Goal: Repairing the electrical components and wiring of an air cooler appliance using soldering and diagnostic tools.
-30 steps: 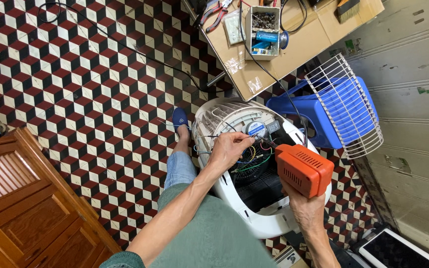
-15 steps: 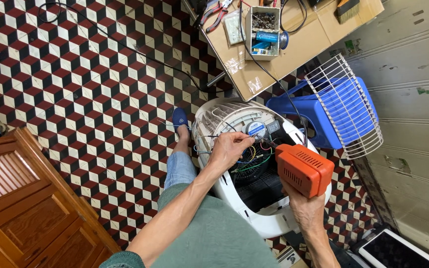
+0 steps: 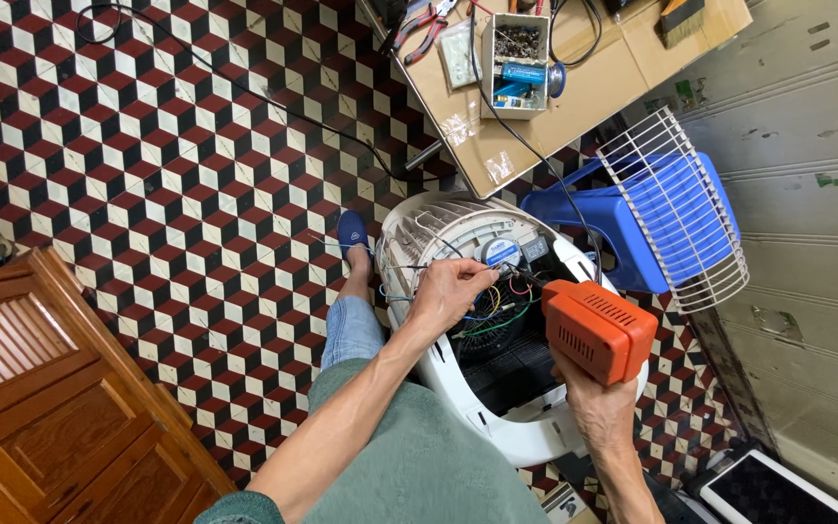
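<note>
A white fan housing [image 3: 438, 228] lies open in front of my knees, with coloured wires [image 3: 499, 312] and a round blue-capped part [image 3: 502, 251] inside. My left hand [image 3: 450, 294] reaches into it and pinches thin wires near that part. My right hand [image 3: 596, 406] grips an orange power tool [image 3: 598, 328] held just right of the opening, its body pointing toward the wires. The tool's tip is hidden behind its casing.
A blue plastic stool [image 3: 623, 223] carries a white wire fan grille [image 3: 676, 209]. A cardboard-topped table [image 3: 555, 87] holds a parts box, pliers and cables. A black cord [image 3: 244, 92] crosses the patterned floor. A wooden door [image 3: 41, 388] lies at left.
</note>
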